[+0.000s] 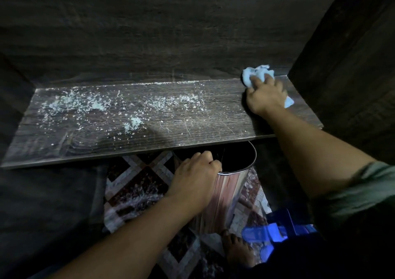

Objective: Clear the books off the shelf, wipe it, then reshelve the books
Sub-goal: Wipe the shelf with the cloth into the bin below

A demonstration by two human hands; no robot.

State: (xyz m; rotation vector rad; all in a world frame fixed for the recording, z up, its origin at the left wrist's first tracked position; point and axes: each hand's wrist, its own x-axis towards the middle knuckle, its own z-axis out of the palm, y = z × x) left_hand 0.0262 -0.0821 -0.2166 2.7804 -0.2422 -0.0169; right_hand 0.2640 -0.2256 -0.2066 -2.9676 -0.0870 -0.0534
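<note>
Wiping step in hand, by look of it. Shelf (213, 127) bare, books not in view. White crumbs (132, 122) across left and middle. Right hand (265, 97) clutches blue cloth (254, 73) at far right corner. Left hand (196, 172) grips rim of metal bin (224, 193) under front edge. Next likely: sweep crumbs over front edge into bin.

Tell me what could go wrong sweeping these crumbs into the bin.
1. The crumbs lie mostly left of the bin, so a sweep by the cloth in the right hand may drop them on the floor near the bare foot.
2. The left hand holds only the bin's rim; it may tilt.
</note>
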